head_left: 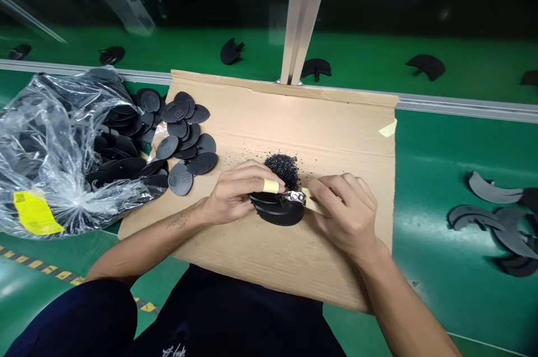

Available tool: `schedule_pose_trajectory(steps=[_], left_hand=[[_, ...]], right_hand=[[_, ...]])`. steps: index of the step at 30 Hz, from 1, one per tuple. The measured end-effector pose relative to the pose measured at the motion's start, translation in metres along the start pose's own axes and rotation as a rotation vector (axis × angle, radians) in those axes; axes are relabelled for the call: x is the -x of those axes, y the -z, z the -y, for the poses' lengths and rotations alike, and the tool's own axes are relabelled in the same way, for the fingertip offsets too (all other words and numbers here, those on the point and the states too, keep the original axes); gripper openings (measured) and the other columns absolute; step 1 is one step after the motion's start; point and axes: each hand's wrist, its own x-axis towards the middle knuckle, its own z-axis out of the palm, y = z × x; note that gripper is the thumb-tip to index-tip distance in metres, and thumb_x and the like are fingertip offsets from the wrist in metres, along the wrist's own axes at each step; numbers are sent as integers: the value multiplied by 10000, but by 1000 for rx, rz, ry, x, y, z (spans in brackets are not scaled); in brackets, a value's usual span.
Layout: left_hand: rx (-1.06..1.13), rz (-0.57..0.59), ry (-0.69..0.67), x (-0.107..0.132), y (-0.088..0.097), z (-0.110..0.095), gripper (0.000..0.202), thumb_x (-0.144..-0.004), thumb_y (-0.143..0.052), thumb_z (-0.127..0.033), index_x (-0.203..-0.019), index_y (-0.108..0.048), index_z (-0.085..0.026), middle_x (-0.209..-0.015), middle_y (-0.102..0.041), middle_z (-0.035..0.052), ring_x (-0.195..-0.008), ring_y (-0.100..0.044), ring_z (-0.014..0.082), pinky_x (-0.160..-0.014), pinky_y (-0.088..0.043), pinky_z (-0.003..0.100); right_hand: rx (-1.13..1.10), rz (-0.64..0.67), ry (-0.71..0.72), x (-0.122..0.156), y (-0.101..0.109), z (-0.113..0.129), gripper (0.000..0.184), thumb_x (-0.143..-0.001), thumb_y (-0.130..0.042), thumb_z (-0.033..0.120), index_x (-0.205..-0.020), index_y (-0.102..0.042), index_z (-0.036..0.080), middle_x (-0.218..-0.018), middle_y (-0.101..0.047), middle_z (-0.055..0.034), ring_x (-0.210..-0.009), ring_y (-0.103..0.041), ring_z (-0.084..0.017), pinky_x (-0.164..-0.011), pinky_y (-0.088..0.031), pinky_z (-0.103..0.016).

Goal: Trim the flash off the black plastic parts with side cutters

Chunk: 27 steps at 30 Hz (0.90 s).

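Left hand [235, 193]: fingers pinch black plastic disc [275, 208] | right hand [347, 210]: clamped round nippers [296, 196] | disc likely light, stiff; grip rim

Open passage: bare cardboard [332, 127] beyond the hands [348, 208], plus counter [420, 194] between cardboard and curved pieces [510, 219]; obstructions: shavings heap [282, 169] amid the hands, black discs [180, 179] and bulging plastic bag [50, 161] at left, metal upright [306, 9] beyond.

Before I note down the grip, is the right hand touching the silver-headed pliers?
Touching. The head view shows the right hand closed around the pliers, their silver head sticking out toward the left hand.
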Motion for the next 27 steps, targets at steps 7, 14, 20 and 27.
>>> schedule_pose_trajectory(steps=[7, 14, 20, 27], left_hand=[[6, 9, 3, -1, 1, 0, 174, -920, -644, -115, -1073, -698, -176, -970, -754, 82, -925, -705, 173, -819, -574, 337], [-92, -16, 100, 2, 1, 2, 183, -941, -658, -254, -1095, -666, -157, -899, -690, 64, -822, -635, 149, -722, -517, 274], [-138, -16, 312, -8, 17, 5, 352, -1051, -421, -405, -899, -603, -144, -781, -534, 25, -720, -513, 127, -644, -431, 240], [-497, 5, 258, -76, 81, 71, 374, -1058, -378, -380, -1087, -663, -139, -991, -662, 84, -937, -587, 193, -852, -483, 300]], right_hand=[[2, 5, 4, 0, 1, 0, 99, -915, -629, 152, -1000, -640, 202, -795, -682, -36, -683, -496, -164, -632, -342, -321], [93, 97, -158, -2, -2, -5, 212, -961, -611, 354, -1080, -620, 179, -856, -642, -67, -762, -481, -212, -662, -344, -337], [299, 157, -233, 2, -6, -25, 295, -998, -485, 411, -1061, -646, 171, -905, -609, -109, -807, -467, -253, -668, -309, -351], [317, 215, -279, 4, -6, -32, 274, -994, -466, 348, -1075, -651, 162, -999, -623, -136, -907, -527, -277, -739, -393, -374]])
